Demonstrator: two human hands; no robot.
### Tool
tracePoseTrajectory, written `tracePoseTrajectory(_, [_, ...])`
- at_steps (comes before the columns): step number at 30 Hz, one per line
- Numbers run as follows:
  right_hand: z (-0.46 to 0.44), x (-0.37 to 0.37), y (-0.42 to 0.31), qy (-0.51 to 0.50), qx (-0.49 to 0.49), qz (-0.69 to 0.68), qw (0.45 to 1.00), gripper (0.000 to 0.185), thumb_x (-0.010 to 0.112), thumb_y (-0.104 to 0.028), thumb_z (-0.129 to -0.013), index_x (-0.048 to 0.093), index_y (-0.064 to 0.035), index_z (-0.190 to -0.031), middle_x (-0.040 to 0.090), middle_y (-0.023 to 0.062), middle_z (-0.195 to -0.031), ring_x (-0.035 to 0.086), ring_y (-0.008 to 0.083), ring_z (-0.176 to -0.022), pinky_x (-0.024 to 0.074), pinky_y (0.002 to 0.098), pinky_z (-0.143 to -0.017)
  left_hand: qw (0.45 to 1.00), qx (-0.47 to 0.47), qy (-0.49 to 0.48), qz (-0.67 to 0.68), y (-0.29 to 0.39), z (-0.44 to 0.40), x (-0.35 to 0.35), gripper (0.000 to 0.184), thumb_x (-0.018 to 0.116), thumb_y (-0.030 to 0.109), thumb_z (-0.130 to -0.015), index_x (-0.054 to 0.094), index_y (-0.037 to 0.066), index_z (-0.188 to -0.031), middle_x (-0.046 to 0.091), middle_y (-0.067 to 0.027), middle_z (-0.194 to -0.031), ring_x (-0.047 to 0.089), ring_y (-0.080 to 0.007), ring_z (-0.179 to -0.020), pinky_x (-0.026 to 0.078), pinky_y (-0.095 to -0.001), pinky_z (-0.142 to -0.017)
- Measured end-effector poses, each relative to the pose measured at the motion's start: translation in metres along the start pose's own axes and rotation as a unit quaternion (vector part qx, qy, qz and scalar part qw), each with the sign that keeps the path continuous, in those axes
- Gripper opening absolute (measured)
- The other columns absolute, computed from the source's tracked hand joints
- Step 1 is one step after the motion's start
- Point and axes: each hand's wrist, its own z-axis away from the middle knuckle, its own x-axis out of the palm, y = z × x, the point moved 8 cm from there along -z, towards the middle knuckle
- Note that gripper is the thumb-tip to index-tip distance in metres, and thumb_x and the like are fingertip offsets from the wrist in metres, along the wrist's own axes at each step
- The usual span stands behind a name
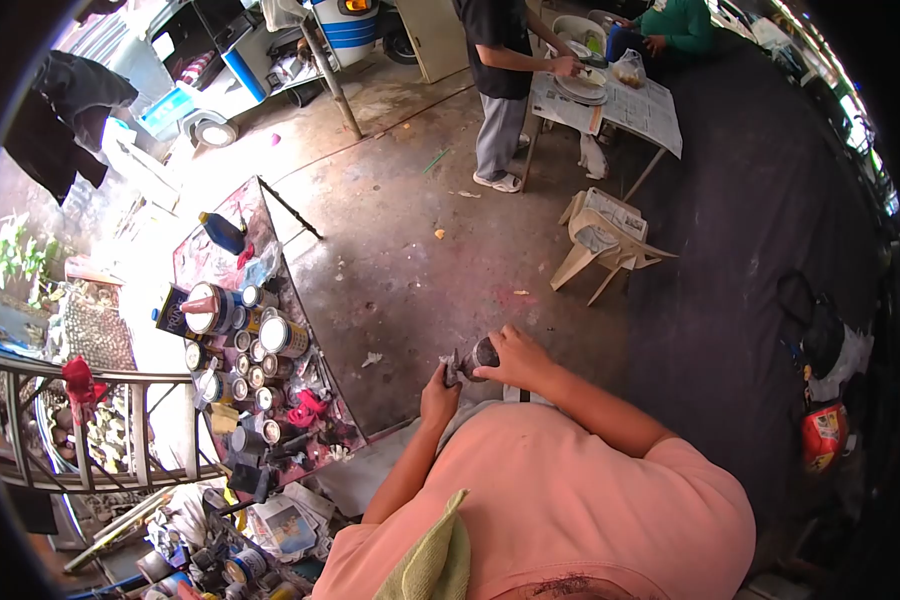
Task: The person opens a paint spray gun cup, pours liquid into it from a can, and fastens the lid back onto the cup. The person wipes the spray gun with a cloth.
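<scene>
Both of my hands are together in front of the pink shirt, at the lower middle of the head view. My right hand [513, 357] wraps round a dark, rounded object [486, 354]; its exact kind is unclear. Just left of it, my left hand [439, 393] is closed on a small greyish piece [451, 371] that touches or nearly touches the dark object. A green cloth [436, 550] lies over the shirt's shoulder.
A paint-stained table [310, 330] on the left holds several cans [283, 336] and a blue bottle [222, 233]. Beyond stand a plastic chair [610, 240], a paper-covered table [650, 110] and two people. A metal ladder [140, 430] lies at left.
</scene>
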Motion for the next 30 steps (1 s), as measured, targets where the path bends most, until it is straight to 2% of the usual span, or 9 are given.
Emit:
tracePoseTrajectory(4, [0.001,0.002,0.001,-0.015,-0.008,0.004,1.000,0.073,0.073,-0.049,-0.078,0.054,0.0006,-0.128,0.052,0.0217,-0.124,0.052,0.0382,-0.118,0.0441,0.0444,-0.100,1.000,-0.008,-0.005,-0.002,0.005,0.003,0.002,0.062,0.070,0.019,-0.079,0.055,0.004,-0.136,0.067,-0.0235,-0.117,0.065,-0.0339,-0.111,0.049,-0.0389,-0.092])
tracePoseTrajectory(7, [0.005,-0.004,-0.006,0.011,-0.111,0.021,0.994,0.073,0.075,-0.043,-0.076,0.052,0.0000,-0.131,0.051,0.0180,-0.127,0.049,0.0360,-0.119,0.0426,0.0441,-0.101,1.000,0.018,-0.012,0.022,-0.005,-0.004,0.009,0.063,0.070,0.025,-0.078,0.054,0.008,-0.137,0.066,-0.0242,-0.115,0.064,-0.0374,-0.110,0.050,-0.0426,-0.091])
tracePoseTrajectory(10, [0.012,-0.013,-0.006,0.056,-0.135,-0.008,0.989,0.075,0.078,-0.040,-0.075,0.050,-0.0014,-0.134,0.049,0.0144,-0.131,0.047,0.0343,-0.120,0.0395,0.0441,-0.104,0.999,0.022,-0.023,0.041,0.003,-0.001,0.004,0.064,0.071,0.024,-0.078,0.054,0.007,-0.137,0.066,-0.0233,-0.117,0.064,-0.0366,-0.111,0.050,-0.0404,-0.092])
tracePoseTrajectory(13, [0.024,-0.034,-0.010,0.130,-0.158,-0.047,0.978,0.075,0.078,-0.039,-0.075,0.050,-0.0027,-0.134,0.049,0.0142,-0.132,0.046,0.0345,-0.121,0.0369,0.0447,-0.105,0.996,0.042,0.007,0.076,0.026,0.012,-0.016,0.063,0.072,0.020,-0.078,0.054,0.006,-0.136,0.066,-0.0226,-0.119,0.064,-0.0360,-0.111,0.050,-0.0389,-0.092])
tracePoseTrajectory(16, [0.013,-0.015,0.000,0.094,-0.135,-0.030,0.986,0.075,0.077,-0.041,-0.075,0.050,-0.0044,-0.135,0.049,0.0119,-0.132,0.047,0.0336,-0.122,0.0379,0.0454,-0.104,0.997,0.021,-0.038,0.059,0.019,-0.002,-0.006,0.061,0.072,0.018,-0.078,0.055,0.004,-0.135,0.066,-0.0228,-0.120,0.063,-0.0356,-0.113,0.049,-0.0390,-0.093])
tracePoseTrajectory(22, [0.011,-0.018,0.011,0.071,-0.116,-0.055,0.989,0.079,0.077,-0.041,-0.075,0.046,-0.0057,-0.139,0.047,0.0135,-0.140,0.042,0.0338,-0.131,0.0340,0.0476,-0.107,0.996,0.061,0.015,0.065,0.017,-0.007,-0.005,0.062,0.074,0.020,-0.078,0.055,0.004,-0.135,0.065,-0.0226,-0.122,0.061,-0.0353,-0.117,0.049,-0.0405,-0.095])
tracePoseTrajectory(25, [0.007,-0.018,0.012,0.099,-0.129,-0.066,0.985,0.079,0.076,-0.039,-0.076,0.044,-0.0066,-0.141,0.047,0.0146,-0.142,0.042,0.0340,-0.132,0.0330,0.0479,-0.108,1.000,0.012,0.003,0.024,0.020,-0.009,-0.006,0.063,0.074,0.021,-0.078,0.054,0.004,-0.135,0.065,-0.0236,-0.121,0.062,-0.0361,-0.116,0.049,-0.0414,-0.095])
tracePoseTrajectory(28, [0.012,-0.029,0.005,0.123,-0.159,-0.059,0.978,0.081,0.076,-0.038,-0.076,0.042,-0.0067,-0.142,0.047,0.0151,-0.142,0.043,0.0335,-0.132,0.0328,0.0479,-0.108,0.998,0.039,0.022,0.050,0.017,-0.003,-0.012,0.063,0.074,0.022,-0.079,0.054,0.004,-0.136,0.065,-0.0235,-0.121,0.062,-0.0370,-0.115,0.049,-0.0414,-0.094])
tracePoseTrajectory(30, [-0.001,-0.018,0.012,0.092,-0.127,-0.059,0.986,0.082,0.077,-0.038,-0.076,0.041,-0.0063,-0.143,0.048,0.0153,-0.142,0.043,0.0334,-0.132,0.0328,0.0475,-0.108,0.999,0.023,0.018,0.024,0.021,-0.014,-0.014,0.065,0.075,0.021,-0.078,0.053,0.005,-0.137,0.066,-0.0221,-0.121,0.063,-0.0364,-0.114,0.049,-0.0409,-0.093])
